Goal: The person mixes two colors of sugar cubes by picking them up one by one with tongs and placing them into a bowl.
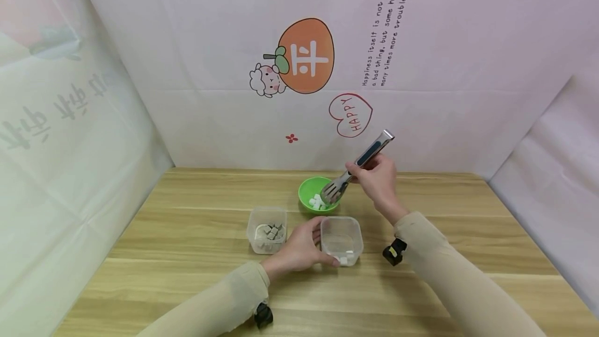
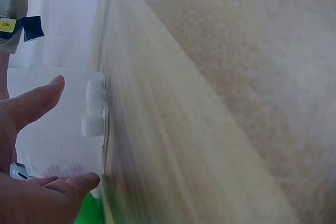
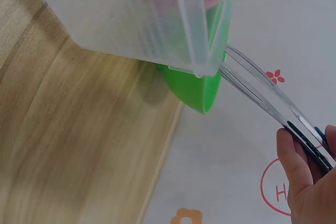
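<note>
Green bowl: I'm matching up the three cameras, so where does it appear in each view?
Head: green bowl, just right of centre, below mid-height.
Left wrist: green bowl, only a patch at the bottom edge, left of centre.
Right wrist: green bowl, mostly upper half, partly hidden.
Shared landmark: the clear container in the left hand.

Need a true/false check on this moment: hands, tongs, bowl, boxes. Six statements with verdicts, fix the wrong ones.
1. The left hand grips a clear box. True.
2. That clear box is full to the rim. False: only a few white pieces lie at its bottom.
3. The right hand holds tongs, their tips in the green bowl. True.
4. The green bowl is nearer the person than the clear box. False: it is farther away.
5. A second box, left of the gripped one, holds gray cubes. True.
6. The right hand is empty. False: it holds the tongs.
</note>
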The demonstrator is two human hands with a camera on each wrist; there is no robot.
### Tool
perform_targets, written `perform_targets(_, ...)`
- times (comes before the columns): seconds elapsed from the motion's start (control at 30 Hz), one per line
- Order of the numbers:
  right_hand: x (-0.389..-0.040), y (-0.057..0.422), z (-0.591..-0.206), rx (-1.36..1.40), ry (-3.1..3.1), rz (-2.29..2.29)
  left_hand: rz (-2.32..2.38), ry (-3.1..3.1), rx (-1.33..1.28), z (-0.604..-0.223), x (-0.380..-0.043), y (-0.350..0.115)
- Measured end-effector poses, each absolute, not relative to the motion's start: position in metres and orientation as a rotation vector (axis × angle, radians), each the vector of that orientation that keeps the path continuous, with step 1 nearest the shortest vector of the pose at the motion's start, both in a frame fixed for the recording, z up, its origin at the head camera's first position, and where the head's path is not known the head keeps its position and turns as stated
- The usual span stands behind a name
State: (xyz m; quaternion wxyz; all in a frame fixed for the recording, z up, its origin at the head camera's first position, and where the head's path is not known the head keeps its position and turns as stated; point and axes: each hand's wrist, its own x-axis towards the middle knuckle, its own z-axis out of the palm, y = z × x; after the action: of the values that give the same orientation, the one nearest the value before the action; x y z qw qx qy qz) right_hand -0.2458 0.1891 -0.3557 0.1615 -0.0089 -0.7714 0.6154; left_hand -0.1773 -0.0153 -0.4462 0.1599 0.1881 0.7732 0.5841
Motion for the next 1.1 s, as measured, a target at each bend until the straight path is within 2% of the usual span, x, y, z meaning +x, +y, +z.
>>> perform_targets(0.23,-0.229,0.197,-0.343,0.014,-2.209,1.750,1.649,2.230,0.528,-0.445,-0.176,-0.015)
perform_targets(0.7,-0.181,0.210,-0.335,0.265,-2.319,1.625,1.633,2.232,0.508,-0.444,-0.176,-0.016)
perform_targets(1.1,-0.175,0.212,-0.350,0.377,-2.536,1.460,1.629,2.232,0.512,-0.442,-0.174,-0.016)
